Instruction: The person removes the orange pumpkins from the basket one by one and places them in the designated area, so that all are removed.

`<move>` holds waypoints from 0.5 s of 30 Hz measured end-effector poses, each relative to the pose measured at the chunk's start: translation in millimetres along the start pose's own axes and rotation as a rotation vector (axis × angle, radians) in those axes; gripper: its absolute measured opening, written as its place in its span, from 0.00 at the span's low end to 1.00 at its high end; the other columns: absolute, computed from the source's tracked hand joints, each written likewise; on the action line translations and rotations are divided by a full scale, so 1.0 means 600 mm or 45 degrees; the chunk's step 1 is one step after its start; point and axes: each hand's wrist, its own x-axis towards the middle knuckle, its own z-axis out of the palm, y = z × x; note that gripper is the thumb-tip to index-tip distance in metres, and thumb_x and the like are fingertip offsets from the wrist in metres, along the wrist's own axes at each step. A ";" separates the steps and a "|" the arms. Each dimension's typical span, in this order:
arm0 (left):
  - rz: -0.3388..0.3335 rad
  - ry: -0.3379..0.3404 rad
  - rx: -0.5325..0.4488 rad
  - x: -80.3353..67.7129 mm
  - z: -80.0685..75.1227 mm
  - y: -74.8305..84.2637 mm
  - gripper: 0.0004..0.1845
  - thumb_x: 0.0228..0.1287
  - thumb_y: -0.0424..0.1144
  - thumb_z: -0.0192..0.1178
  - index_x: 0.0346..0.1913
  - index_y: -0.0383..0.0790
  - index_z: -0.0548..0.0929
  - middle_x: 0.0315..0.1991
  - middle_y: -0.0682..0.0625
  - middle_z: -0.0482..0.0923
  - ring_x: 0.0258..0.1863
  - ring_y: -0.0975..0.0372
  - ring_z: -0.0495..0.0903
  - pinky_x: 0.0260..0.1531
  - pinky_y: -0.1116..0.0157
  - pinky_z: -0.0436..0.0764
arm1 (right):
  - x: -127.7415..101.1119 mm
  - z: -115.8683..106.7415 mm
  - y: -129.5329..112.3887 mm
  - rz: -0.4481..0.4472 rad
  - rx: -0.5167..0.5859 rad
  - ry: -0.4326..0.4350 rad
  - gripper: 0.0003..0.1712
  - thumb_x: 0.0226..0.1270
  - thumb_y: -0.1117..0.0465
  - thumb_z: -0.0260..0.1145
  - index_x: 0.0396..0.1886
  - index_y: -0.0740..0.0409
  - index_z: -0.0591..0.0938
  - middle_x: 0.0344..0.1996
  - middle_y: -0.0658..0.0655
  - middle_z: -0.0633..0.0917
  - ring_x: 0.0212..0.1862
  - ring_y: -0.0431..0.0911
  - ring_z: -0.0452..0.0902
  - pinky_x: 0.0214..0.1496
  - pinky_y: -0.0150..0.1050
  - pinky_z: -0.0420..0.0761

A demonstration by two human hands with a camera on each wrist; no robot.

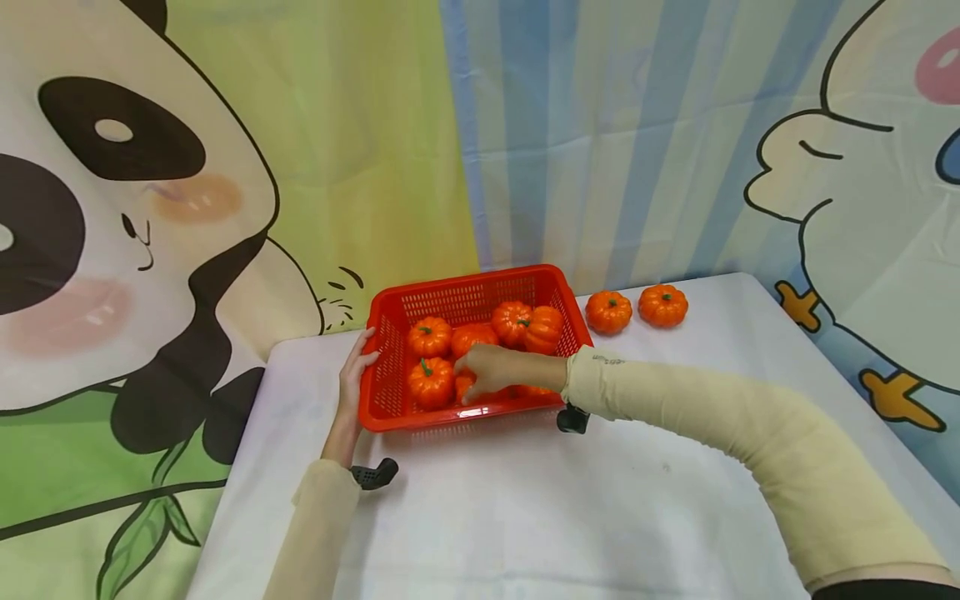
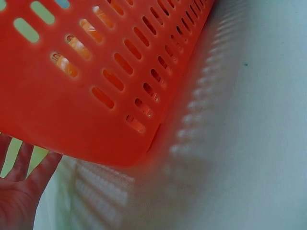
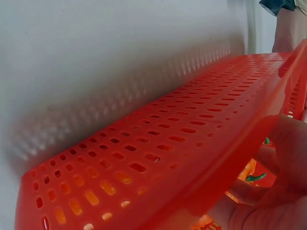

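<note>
A red slotted basket stands on the white table and holds several small orange pumpkins, among them one at the left front. My right hand reaches into the basket from the right, its fingers curled over a pumpkin near the front wall. The right wrist view looks over the basket's wall and shows curled fingers around orange skin and a green stem. My left hand lies flat against the outside of the basket's left wall, with its fingers straight.
Two more pumpkins sit on the table just right of the basket, near the back edge. A cartoon curtain hangs close behind the table. White tabletop stretches in front of the basket.
</note>
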 end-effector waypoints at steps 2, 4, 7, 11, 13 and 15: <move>-0.004 0.000 0.006 -0.001 0.000 -0.001 0.27 0.74 0.36 0.38 0.73 0.55 0.61 0.76 0.60 0.53 0.71 0.58 0.59 0.74 0.57 0.58 | 0.000 0.003 -0.001 0.025 -0.002 0.003 0.29 0.58 0.53 0.73 0.59 0.58 0.79 0.52 0.58 0.84 0.58 0.52 0.75 0.65 0.43 0.72; 0.002 0.000 0.021 -0.001 0.001 -0.002 0.27 0.74 0.36 0.38 0.73 0.55 0.61 0.76 0.60 0.53 0.71 0.58 0.60 0.73 0.58 0.59 | 0.000 0.007 -0.001 0.055 0.004 0.010 0.30 0.57 0.53 0.73 0.59 0.57 0.79 0.52 0.58 0.83 0.58 0.51 0.75 0.65 0.43 0.72; 0.014 -0.003 0.035 -0.001 0.000 -0.004 0.27 0.74 0.36 0.38 0.73 0.56 0.62 0.76 0.59 0.54 0.70 0.58 0.61 0.71 0.60 0.62 | -0.001 0.011 -0.001 0.096 0.014 0.011 0.31 0.57 0.53 0.73 0.60 0.55 0.78 0.54 0.57 0.82 0.59 0.51 0.73 0.64 0.43 0.73; 0.041 -0.005 0.025 -0.001 0.000 -0.006 0.26 0.73 0.37 0.39 0.72 0.56 0.63 0.75 0.58 0.57 0.68 0.59 0.63 0.65 0.67 0.68 | -0.003 0.014 0.000 0.112 0.041 0.016 0.31 0.57 0.55 0.74 0.61 0.54 0.77 0.56 0.58 0.80 0.61 0.51 0.72 0.65 0.44 0.73; 0.054 -0.009 0.025 -0.002 -0.001 -0.007 0.27 0.72 0.37 0.40 0.72 0.55 0.63 0.74 0.58 0.58 0.68 0.58 0.63 0.63 0.69 0.70 | -0.003 0.016 0.001 0.099 0.045 0.029 0.31 0.56 0.56 0.74 0.60 0.54 0.77 0.55 0.58 0.80 0.60 0.51 0.72 0.64 0.45 0.74; 0.057 -0.013 0.032 -0.002 -0.002 -0.007 0.27 0.72 0.37 0.40 0.72 0.55 0.63 0.74 0.57 0.59 0.68 0.57 0.63 0.62 0.69 0.70 | -0.005 0.016 0.003 0.093 0.048 0.038 0.30 0.55 0.57 0.74 0.59 0.54 0.78 0.55 0.58 0.79 0.59 0.51 0.72 0.62 0.45 0.75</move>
